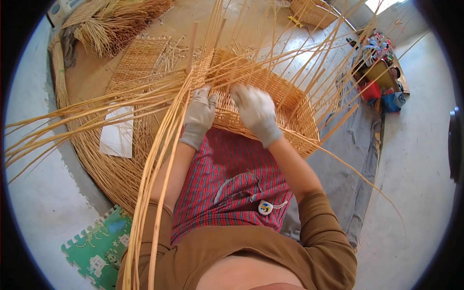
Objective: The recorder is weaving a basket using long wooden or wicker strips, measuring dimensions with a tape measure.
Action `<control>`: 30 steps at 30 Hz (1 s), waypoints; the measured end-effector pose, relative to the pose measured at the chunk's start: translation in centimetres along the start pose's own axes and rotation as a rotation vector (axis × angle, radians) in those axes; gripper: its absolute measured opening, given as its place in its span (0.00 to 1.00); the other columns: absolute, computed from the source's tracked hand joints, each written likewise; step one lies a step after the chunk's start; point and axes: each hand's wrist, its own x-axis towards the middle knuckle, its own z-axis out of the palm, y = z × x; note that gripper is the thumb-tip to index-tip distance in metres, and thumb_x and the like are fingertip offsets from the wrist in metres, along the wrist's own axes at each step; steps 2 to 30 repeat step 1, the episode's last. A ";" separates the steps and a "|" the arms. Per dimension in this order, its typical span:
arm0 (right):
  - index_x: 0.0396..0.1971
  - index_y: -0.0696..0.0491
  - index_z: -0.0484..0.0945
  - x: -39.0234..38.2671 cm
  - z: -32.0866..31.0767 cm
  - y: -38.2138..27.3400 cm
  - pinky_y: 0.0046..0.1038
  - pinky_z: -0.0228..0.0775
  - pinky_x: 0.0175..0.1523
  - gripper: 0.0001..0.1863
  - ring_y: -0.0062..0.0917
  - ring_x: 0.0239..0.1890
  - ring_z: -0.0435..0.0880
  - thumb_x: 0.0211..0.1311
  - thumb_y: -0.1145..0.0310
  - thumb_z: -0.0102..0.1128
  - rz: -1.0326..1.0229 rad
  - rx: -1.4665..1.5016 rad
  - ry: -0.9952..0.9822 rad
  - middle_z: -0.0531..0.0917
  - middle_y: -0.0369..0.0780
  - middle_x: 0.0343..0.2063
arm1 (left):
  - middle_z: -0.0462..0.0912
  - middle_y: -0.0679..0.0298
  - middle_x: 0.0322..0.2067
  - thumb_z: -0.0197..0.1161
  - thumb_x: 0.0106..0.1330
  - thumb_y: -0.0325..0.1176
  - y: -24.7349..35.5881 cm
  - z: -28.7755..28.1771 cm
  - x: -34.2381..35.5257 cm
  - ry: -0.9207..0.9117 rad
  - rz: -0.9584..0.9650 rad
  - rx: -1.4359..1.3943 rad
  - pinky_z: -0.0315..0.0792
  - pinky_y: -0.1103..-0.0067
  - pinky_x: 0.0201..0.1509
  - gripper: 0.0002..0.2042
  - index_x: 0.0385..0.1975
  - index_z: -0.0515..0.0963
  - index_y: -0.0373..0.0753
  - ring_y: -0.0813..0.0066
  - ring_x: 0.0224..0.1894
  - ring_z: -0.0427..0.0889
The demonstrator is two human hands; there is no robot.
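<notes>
A half-woven wicker basket (pixel 302 108) lies across my lap, with long uncut rods fanning out from its rim. My left hand (pixel 199 110), in a pale work glove, is closed at the basket's near left corner, where a bundle of wicker rods (pixel 161 153) gathers and trails down past my left arm. Also gloved, my right hand (pixel 256 110) is held over the near wall with curled fingers, slightly blurred. Whatever its fingertips pinch is hidden. Beneath the basket, a red checked cloth (pixel 232 169) covers my lap, and a small round tape measure (pixel 265 208) rests on it.
Loose wicker rods (pixel 104 169) cover the floor at left, beside a woven panel (pixel 137 63) and a white sheet (pixel 117 137). Rod bundles (pixel 113 29) lie far left. Another basket (pixel 314 12) stands at the back. Bags and assorted items (pixel 382 77) sit at right.
</notes>
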 end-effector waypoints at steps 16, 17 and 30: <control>0.48 0.43 0.84 -1.8 0.9 0.4 0.40 0.68 0.64 0.12 0.31 0.49 0.87 0.66 0.63 0.60 0.198 -0.087 -0.246 0.89 0.42 0.41 | 0.75 0.47 0.63 0.56 0.75 0.48 0.2 0.0 -0.7 -0.033 -0.020 0.004 0.73 0.63 0.64 0.23 0.62 0.71 0.39 0.50 0.60 0.79; 0.48 0.43 0.84 -1.8 0.9 0.4 0.40 0.68 0.64 0.12 0.31 0.49 0.87 0.66 0.63 0.60 0.198 -0.087 -0.246 0.89 0.42 0.41 | 0.75 0.47 0.63 0.56 0.75 0.48 0.2 0.0 -0.7 -0.033 -0.020 0.004 0.73 0.63 0.64 0.23 0.62 0.71 0.39 0.50 0.60 0.79; 0.48 0.43 0.84 -1.8 0.9 0.4 0.40 0.68 0.64 0.12 0.31 0.49 0.87 0.66 0.63 0.60 0.198 -0.087 -0.246 0.89 0.42 0.41 | 0.75 0.47 0.63 0.56 0.75 0.48 0.2 0.0 -0.7 -0.033 -0.020 0.004 0.73 0.63 0.64 0.23 0.62 0.71 0.39 0.50 0.60 0.79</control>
